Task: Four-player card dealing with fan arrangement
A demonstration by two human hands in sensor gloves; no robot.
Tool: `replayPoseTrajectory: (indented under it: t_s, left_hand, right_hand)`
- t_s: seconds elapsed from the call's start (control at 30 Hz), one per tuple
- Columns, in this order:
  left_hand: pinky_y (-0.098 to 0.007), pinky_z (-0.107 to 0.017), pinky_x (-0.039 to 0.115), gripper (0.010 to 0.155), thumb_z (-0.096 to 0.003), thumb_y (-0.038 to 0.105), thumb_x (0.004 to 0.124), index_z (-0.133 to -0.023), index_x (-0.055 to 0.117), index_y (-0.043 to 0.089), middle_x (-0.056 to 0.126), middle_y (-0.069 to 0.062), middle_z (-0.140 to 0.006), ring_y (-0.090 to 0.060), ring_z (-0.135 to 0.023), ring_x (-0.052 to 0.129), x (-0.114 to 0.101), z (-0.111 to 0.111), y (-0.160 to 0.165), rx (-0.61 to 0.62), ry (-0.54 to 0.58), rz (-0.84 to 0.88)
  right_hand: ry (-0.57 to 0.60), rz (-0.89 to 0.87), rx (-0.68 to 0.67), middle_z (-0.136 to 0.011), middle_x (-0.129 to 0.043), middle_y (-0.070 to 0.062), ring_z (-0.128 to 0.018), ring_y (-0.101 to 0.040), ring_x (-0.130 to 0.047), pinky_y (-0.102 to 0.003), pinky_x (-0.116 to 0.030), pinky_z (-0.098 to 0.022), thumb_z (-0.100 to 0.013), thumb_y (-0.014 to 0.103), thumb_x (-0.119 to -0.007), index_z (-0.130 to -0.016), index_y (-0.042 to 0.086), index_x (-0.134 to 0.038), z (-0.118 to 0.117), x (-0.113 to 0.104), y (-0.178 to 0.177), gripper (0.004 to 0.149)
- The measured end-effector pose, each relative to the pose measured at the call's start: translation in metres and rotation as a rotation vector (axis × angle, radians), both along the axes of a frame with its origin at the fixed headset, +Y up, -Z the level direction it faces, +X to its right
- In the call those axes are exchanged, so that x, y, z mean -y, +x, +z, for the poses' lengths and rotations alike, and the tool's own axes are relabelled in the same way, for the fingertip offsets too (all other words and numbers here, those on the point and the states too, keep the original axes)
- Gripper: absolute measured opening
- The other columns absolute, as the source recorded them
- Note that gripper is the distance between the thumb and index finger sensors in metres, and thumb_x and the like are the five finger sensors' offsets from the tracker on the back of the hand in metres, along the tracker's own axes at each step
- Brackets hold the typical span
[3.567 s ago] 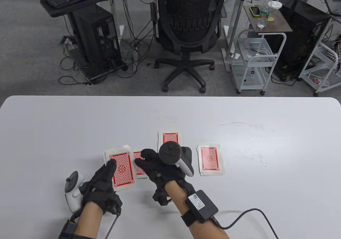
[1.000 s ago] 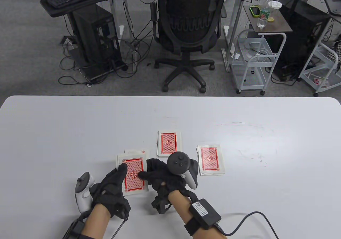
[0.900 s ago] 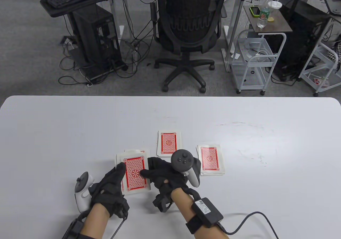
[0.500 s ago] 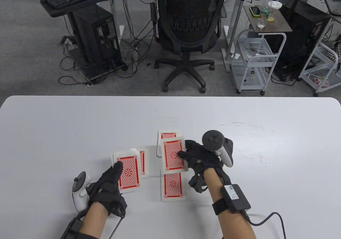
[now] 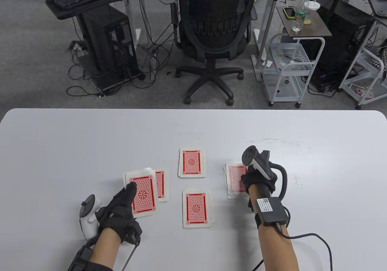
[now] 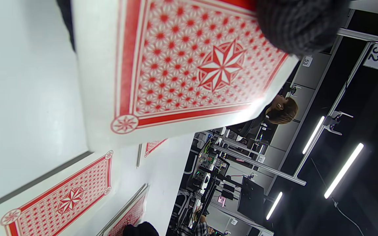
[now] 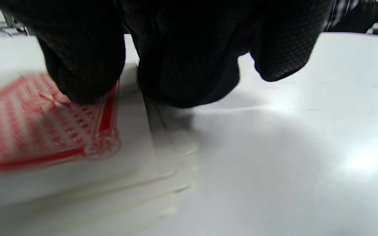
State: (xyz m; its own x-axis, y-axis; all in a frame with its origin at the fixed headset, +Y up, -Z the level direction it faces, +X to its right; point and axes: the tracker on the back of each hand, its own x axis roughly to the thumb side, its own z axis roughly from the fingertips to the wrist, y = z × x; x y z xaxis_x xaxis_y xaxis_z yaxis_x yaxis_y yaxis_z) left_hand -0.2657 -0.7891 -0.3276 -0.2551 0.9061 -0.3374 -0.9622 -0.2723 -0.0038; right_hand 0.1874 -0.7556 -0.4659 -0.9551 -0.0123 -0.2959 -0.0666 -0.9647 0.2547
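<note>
Right hand fingertips pressing red-backed card pile near table's right; left hand grips red-backed deck, leftward.

Four face-down card piles on the table, one deck in hand, two gloved hands

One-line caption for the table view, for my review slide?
Left hand holds the deck while right hand sets a card on the right pile; three other piles lie on the table.
</note>
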Motion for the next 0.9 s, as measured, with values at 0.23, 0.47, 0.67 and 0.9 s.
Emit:
replayPoseTrajectory:
  t_s: [0.23,0.47,0.67,0.9]
  left_hand:
    - [-0.044,-0.052,0.088,0.048,-0.0489,0.057,0.076,-0.09,0.079,0.034,0.095,0.008,-0.086,-0.025,-0.073,0.103,-0.002,0.001,0.003,0.001,0.015,0.001]
    - [-0.044,-0.05,0.089,0.047,-0.0485,0.057,0.077,-0.089,0.08,0.033,0.096,0.008,-0.084,-0.025,-0.071,0.103,-0.006,0.006,0.019,0.035,0.03,-0.005]
    - [-0.044,-0.049,0.09,0.047,-0.0478,0.057,0.078,-0.088,0.081,0.033,0.097,0.008,-0.083,-0.024,-0.069,0.105,-0.007,0.007,0.03,0.076,0.035,-0.039]
    - [-0.044,-0.049,0.09,0.047,-0.0477,0.057,0.078,-0.088,0.081,0.033,0.097,0.008,-0.083,-0.025,-0.069,0.105,-0.008,0.009,0.039,0.1,0.042,-0.03]
  right_hand:
    - [0.16,-0.156,-0.095,-0.081,-0.081,-0.006,-0.052,-0.023,-0.097,-0.059,-0.068,-0.055,-0.05,0.044,-0.085,-0.106,0.01,-0.057,0.027,-0.043,-0.019,0.071]
    - [0.275,-0.708,-0.289,-0.084,-0.081,-0.011,-0.057,-0.027,-0.099,-0.059,-0.07,-0.054,-0.056,0.045,-0.078,-0.103,0.008,-0.063,0.081,-0.062,-0.099,0.061]
    - [0.155,-0.916,-0.438,-0.09,-0.075,-0.013,-0.066,-0.031,-0.096,-0.061,-0.067,-0.056,-0.053,0.051,-0.08,-0.105,0.008,-0.057,0.104,-0.041,-0.159,0.071]
    - [0.248,-0.939,-0.388,-0.071,-0.088,0.0,-0.05,-0.02,-0.103,-0.06,-0.072,-0.053,-0.044,0.039,-0.094,-0.089,0.014,-0.075,0.111,-0.032,-0.173,0.056]
